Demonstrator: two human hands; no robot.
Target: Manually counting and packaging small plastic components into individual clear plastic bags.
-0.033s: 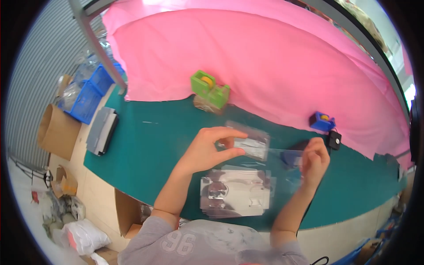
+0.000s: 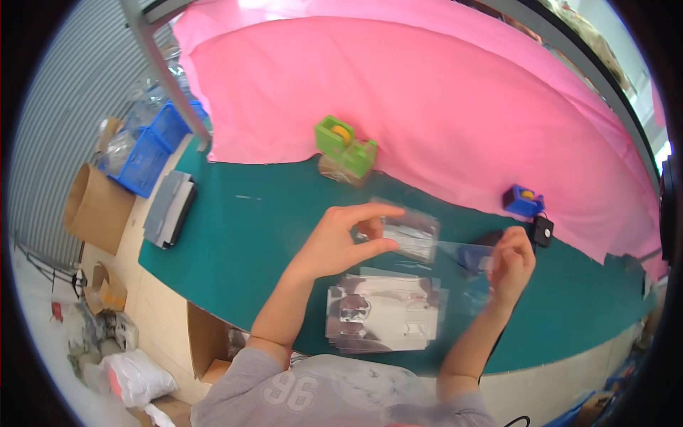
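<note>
My left hand [image 2: 334, 240] is over the middle of the table, its thumb and forefinger spread apart beside a clear plastic piece [image 2: 416, 240]. Whether those fingertips touch the plastic is hard to make out. My right hand [image 2: 512, 265] is bent closed around the right end of a thin clear plastic sheet [image 2: 462, 249], which stretches toward the left hand. Glare and transparency hide the sheet's outline. Nearer to me, below both hands, lies a stack of flat clear plastic blanks [image 2: 384, 313] with cut-outs.
On the green tabletop [image 2: 235, 235] stand a green tape dispenser [image 2: 345, 149] at the back and a blue tape dispenser [image 2: 523, 201] with a small black box [image 2: 542, 231] at the right. A grey-and-black object [image 2: 171, 210] is at the left edge. Pink cloth [image 2: 398, 99] hangs behind.
The whole view has shifted slightly, so things appear a little further right. Both hands keep the same pose, and no thing has visibly moved on the table.
</note>
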